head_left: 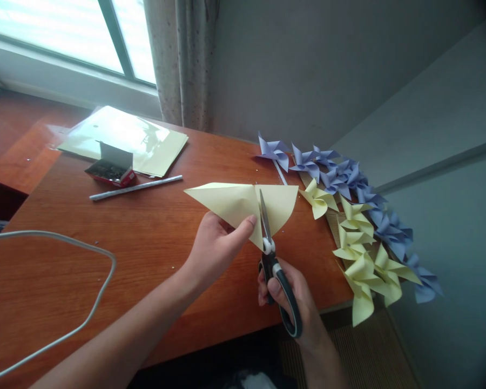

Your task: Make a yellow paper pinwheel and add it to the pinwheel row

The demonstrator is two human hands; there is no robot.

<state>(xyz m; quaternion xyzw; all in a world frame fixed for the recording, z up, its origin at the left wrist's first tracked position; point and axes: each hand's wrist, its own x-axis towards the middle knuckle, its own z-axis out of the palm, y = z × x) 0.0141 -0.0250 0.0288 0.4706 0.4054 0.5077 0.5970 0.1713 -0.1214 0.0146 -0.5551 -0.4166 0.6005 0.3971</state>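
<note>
While my left hand [214, 243] pinches the folded yellow paper [243, 208] near its lower point, thumb on the near face and fingers [249, 221] closed behind it, my right hand [285, 294] grips the scissors [273, 259] through the black loops, blades running up the middle crease. That paper hangs at the centre of the frame, above the worktop [146, 232] rather than lying on it. I judge it very light and thin, stiff only along its folds, quick to flop or tear if held by a far corner; close beside the blades is the best place to take it. Right of it, yellow pinwheels [360, 254] and blue pinwheels [348, 175] trail along the worktop's edge. Upper left lie a sheet stack [137, 138], a small red box [113, 170] and a thin stick [135, 187]; a grey cable [85, 254] loops at left.
</note>
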